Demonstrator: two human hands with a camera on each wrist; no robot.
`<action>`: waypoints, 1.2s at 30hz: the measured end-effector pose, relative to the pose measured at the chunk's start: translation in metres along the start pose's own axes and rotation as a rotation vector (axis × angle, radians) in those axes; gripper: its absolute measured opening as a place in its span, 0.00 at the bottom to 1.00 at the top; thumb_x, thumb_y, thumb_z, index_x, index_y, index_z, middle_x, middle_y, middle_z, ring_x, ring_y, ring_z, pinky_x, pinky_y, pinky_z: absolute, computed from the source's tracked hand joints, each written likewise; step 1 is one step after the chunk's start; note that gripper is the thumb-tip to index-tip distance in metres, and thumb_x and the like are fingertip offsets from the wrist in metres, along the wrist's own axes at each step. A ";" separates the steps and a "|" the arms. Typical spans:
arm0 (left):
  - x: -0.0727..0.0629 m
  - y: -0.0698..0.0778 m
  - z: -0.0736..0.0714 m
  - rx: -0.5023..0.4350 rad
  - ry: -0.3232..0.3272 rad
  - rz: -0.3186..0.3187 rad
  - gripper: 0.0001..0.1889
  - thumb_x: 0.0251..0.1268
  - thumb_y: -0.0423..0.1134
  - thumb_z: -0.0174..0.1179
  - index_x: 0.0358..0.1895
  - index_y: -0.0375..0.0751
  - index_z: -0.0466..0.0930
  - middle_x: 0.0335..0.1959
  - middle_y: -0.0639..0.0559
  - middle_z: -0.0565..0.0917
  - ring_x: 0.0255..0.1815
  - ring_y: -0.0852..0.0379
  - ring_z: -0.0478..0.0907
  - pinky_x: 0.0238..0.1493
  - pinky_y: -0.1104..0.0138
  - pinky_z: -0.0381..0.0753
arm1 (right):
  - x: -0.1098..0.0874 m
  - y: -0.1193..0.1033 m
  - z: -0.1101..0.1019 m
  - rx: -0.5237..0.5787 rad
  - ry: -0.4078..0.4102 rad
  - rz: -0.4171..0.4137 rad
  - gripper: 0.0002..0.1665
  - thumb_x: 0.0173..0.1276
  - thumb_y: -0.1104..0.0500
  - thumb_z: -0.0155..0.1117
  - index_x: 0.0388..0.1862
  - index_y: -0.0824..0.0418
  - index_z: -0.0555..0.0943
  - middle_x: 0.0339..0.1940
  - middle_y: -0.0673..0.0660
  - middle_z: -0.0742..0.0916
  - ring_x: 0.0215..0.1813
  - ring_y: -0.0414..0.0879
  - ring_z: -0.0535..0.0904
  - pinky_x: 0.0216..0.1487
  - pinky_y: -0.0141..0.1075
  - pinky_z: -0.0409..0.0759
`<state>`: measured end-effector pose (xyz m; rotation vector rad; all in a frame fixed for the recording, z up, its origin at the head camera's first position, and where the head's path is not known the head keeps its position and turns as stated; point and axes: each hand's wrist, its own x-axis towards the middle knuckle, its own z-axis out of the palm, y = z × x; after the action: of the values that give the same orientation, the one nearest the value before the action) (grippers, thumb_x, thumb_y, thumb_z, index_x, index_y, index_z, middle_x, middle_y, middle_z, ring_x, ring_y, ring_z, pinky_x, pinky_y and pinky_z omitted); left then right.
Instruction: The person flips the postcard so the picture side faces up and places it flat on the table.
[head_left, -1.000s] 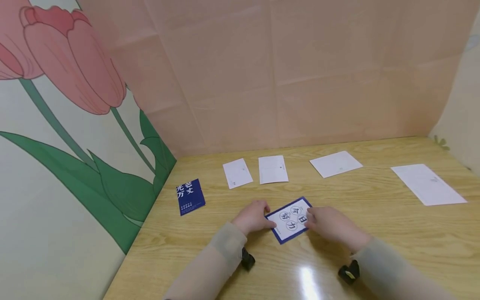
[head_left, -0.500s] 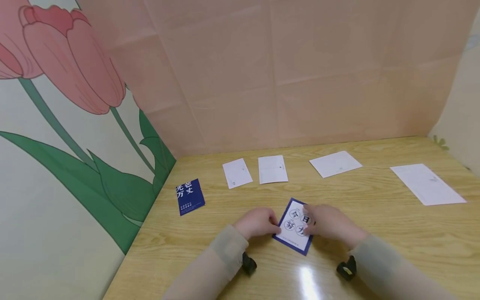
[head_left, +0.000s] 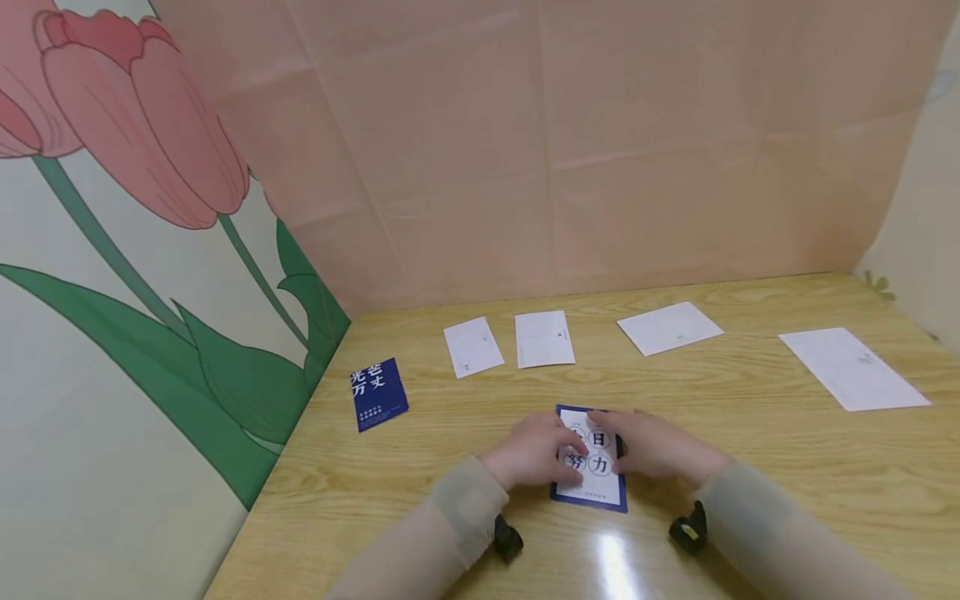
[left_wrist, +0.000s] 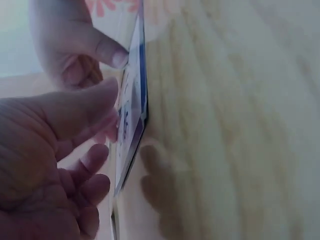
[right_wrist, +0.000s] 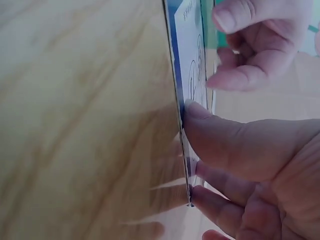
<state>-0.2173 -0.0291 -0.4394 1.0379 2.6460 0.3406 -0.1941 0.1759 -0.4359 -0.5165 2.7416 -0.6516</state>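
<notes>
A blue-bordered white postcard point(head_left: 597, 490) with circled black characters lies on the wooden table in front of me. My right hand point(head_left: 660, 444) holds it from the right, thumb at the right edge and fingers at the far edge. In the right wrist view, that thumb point(right_wrist: 225, 140) presses near the postcard's rim. From the other side, my left hand point(head_left: 528, 452) reaches over the postcard, its fingers loosely bent. The left thumb point(left_wrist: 75, 110) is at the printed face in the left wrist view; whether it touches is unclear. Both hands partly cover the characters.
A dark blue postcard point(head_left: 378, 395) lies at the left. Several white cards lie along the back, among them one card point(head_left: 473, 347) at the left and another card point(head_left: 855, 369) at the far right. A pink cloth point(head_left: 600, 167) hangs behind the table point(head_left: 712, 379).
The postcard has turned clockwise, from slanted to nearly upright before me. My left hand has moved right, over its left side; the right hand has shifted slightly left.
</notes>
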 end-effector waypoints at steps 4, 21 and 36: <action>-0.002 0.005 0.005 0.109 0.003 0.031 0.27 0.54 0.59 0.68 0.59 0.68 0.77 0.60 0.61 0.71 0.61 0.60 0.63 0.62 0.63 0.61 | 0.001 0.001 0.000 0.024 -0.001 -0.035 0.43 0.56 0.61 0.74 0.70 0.61 0.68 0.64 0.66 0.76 0.63 0.66 0.70 0.61 0.63 0.64; -0.018 -0.005 0.004 0.194 -0.138 0.029 0.36 0.65 0.59 0.57 0.75 0.59 0.56 0.77 0.52 0.51 0.76 0.52 0.48 0.73 0.63 0.49 | -0.006 -0.005 -0.003 -0.032 0.043 -0.060 0.50 0.55 0.52 0.75 0.72 0.66 0.63 0.66 0.68 0.73 0.66 0.67 0.67 0.65 0.61 0.62; -0.055 -0.049 -0.001 0.132 -0.126 -0.069 0.36 0.64 0.57 0.59 0.74 0.60 0.58 0.77 0.54 0.52 0.76 0.50 0.48 0.73 0.58 0.50 | -0.012 0.001 -0.005 -0.110 0.049 -0.016 0.43 0.54 0.50 0.75 0.64 0.68 0.72 0.63 0.70 0.75 0.63 0.69 0.69 0.62 0.62 0.63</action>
<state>-0.2099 -0.1022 -0.4443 0.9691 2.6116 0.0841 -0.1852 0.1834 -0.4302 -0.5543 2.8340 -0.5261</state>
